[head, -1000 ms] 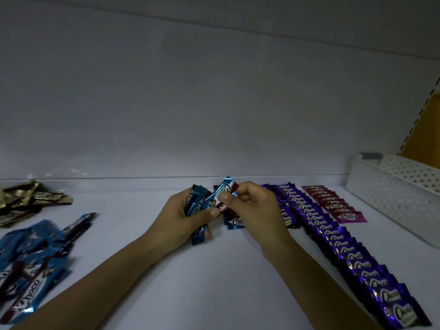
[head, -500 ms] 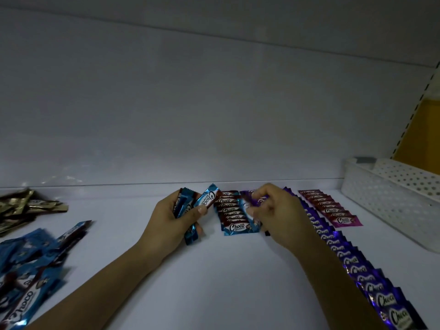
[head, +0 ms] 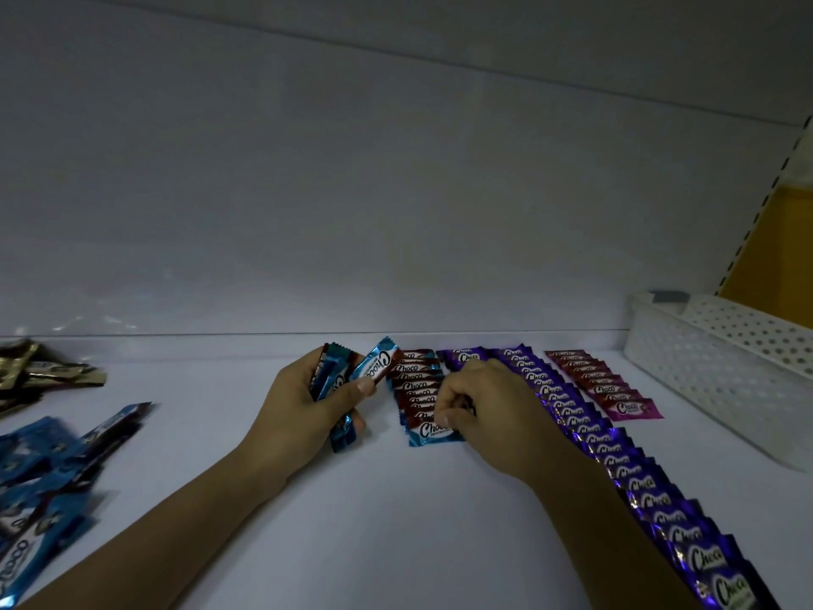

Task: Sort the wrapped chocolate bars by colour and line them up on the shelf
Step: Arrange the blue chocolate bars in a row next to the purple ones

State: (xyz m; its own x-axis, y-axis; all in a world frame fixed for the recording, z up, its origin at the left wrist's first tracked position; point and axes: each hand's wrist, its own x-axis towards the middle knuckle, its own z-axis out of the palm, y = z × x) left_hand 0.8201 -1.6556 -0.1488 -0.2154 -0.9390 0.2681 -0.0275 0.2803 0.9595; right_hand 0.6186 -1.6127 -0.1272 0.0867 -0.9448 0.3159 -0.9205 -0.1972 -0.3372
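My left hand (head: 310, 405) grips a bunch of blue wrapped chocolate bars (head: 354, 374), fanned upward at mid-shelf. Just right of it lies a short overlapping row of blue bars (head: 418, 389) on the white shelf (head: 396, 521). My right hand (head: 484, 411) pinches the right edge of the row's nearest blue bar (head: 429, 432), fingers curled over it. A long row of purple bars (head: 616, 455) runs from the back toward the front right, partly hidden by my right forearm. A shorter row of pink bars (head: 607, 385) lies further right.
A loose heap of blue bars (head: 39, 477) lies at the left front, with gold bars (head: 39, 372) behind it. A white perforated basket (head: 726, 372) stands at the right. The shelf's back wall rises just behind the rows.
My right hand carried one blue bar from the left hand's bunch down onto the front of the blue row. The left hand stayed beside the row with its bunch.
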